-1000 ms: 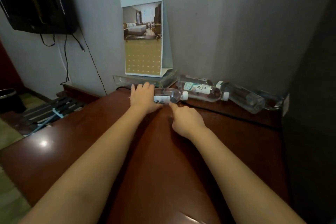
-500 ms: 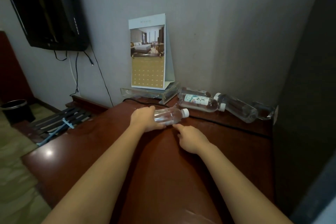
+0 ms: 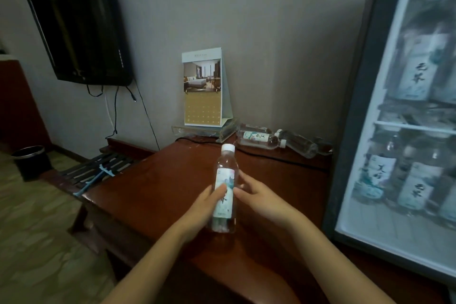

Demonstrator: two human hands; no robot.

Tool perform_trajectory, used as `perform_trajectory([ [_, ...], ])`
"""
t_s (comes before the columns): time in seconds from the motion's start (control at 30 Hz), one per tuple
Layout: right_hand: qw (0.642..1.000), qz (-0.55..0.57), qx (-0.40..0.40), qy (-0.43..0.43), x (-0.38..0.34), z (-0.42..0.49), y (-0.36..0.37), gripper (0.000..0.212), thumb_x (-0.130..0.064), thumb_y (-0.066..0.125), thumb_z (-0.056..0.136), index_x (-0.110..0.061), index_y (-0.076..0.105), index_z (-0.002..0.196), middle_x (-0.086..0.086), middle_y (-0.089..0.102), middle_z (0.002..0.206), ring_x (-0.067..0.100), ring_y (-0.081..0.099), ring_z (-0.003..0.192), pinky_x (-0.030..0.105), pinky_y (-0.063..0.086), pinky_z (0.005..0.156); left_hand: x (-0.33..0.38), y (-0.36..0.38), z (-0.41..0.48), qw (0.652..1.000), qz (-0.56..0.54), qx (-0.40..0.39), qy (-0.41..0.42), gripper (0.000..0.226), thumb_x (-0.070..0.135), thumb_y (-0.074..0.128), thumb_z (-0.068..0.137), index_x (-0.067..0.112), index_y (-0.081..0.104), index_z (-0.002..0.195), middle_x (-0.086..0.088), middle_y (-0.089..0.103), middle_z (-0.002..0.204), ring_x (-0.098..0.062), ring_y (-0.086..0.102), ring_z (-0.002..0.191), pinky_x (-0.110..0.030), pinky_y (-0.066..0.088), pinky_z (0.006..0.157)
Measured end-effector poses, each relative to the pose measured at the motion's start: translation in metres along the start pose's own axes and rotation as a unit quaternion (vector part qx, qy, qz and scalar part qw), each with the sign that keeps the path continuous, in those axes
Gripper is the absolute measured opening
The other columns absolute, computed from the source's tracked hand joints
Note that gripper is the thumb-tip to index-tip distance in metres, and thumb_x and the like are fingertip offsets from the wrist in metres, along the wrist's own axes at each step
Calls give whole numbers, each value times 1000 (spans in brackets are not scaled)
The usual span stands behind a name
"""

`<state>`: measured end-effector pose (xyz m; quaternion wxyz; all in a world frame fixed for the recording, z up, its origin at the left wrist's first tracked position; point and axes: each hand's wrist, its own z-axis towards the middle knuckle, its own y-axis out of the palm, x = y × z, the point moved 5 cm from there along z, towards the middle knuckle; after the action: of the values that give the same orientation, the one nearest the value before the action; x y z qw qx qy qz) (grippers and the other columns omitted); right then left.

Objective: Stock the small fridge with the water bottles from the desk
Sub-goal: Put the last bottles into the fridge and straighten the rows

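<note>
Over the red-brown wooden table (image 3: 153, 192), left grip (image 3: 202, 210) clasps a clear white-capped plastic water bottle (image 3: 225, 168) upright, right grip (image 3: 259, 200) steadying it with relaxed fingers, seemingly for the glass-doored fridge (image 3: 355, 131)

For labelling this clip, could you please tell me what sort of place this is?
Probably a hotel room: a desk calendar picturing a guest bedroom, a wall-mounted TV, and a glass-door small fridge stocked with water bottles.

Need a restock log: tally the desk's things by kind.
Water bottle, held upright: 1
Water bottles lying by the wall: 3 clear, maybe more
Calendar: 1
Clear tray: 1
Black cable: 1
Total: at least 7
</note>
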<state>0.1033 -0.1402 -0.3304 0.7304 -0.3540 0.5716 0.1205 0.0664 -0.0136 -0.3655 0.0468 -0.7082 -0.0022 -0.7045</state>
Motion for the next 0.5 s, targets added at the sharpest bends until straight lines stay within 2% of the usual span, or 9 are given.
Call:
perform_trajectory([
  [0.07, 999, 44, 0, 13, 1, -32, 3, 57, -13, 50, 95, -49, 19, 128, -16, 58, 106, -15, 61, 86, 5, 46, 67, -3, 24, -26, 999, -47, -13, 0, 37, 45, 41, 92, 22, 51, 119, -4, 70, 105, -19, 68, 95, -27, 55, 70],
  [0.17, 994, 104, 1, 28, 6, -74, 3, 62, -20, 53, 94, -57, 14, 125, -30, 50, 102, -24, 56, 80, 1, 44, 59, -4, 52, -55, 995, -98, -14, -11, 38, 48, 32, 92, 25, 53, 115, -2, 72, 100, -20, 69, 94, -29, 56, 68],
  [0.27, 993, 112, 18, 37, 4, -108, -7, 71, -28, 57, 92, -55, 7, 135, -37, 42, 105, -30, 51, 79, -2, 42, 58, 4, 78, -68, 995, -95, -8, 5, 41, 52, 28, 90, 29, 56, 110, 2, 73, 96, -15, 69, 91, -27, 55, 67],
  [0.33, 992, 112, 40, 38, -3, -127, -17, 73, -30, 57, 91, -54, 7, 138, -30, 42, 122, -20, 50, 97, 0, 46, 65, 11, 94, -72, 996, -82, -7, 16, 44, 53, 25, 91, 29, 57, 110, 2, 73, 96, -13, 69, 89, -24, 55, 66],
  [0.4, 991, 107, 70, 32, -11, -143, -29, 73, -29, 57, 91, -50, 9, 142, -16, 39, 140, -2, 47, 119, 6, 47, 73, 21, 111, -74, 997, -72, -18, 31, 46, 52, 21, 93, 28, 57, 111, 0, 72, 97, -14, 70, 89, -24, 55, 66],
  [0.43, 990, 111, 83, 26, -14, -150, -35, 73, -27, 57, 91, -48, 10, 143, -12, 41, 142, 3, 48, 121, 9, 49, 74, 26, 118, -75, 996, -70, -24, 41, 48, 52, 19, 93, 27, 56, 114, -2, 71, 99, -15, 69, 90, -25, 55, 68],
  [0.5, 987, 123, 107, 8, -19, -165, -44, 72, -22, 56, 92, -45, 11, 144, -6, 51, 135, 6, 57, 113, 15, 52, 76, 37, 134, -77, 995, -63, -36, 72, 52, 53, 19, 91, 25, 54, 117, -4, 69, 104, -15, 69, 92, -25, 55, 69],
])
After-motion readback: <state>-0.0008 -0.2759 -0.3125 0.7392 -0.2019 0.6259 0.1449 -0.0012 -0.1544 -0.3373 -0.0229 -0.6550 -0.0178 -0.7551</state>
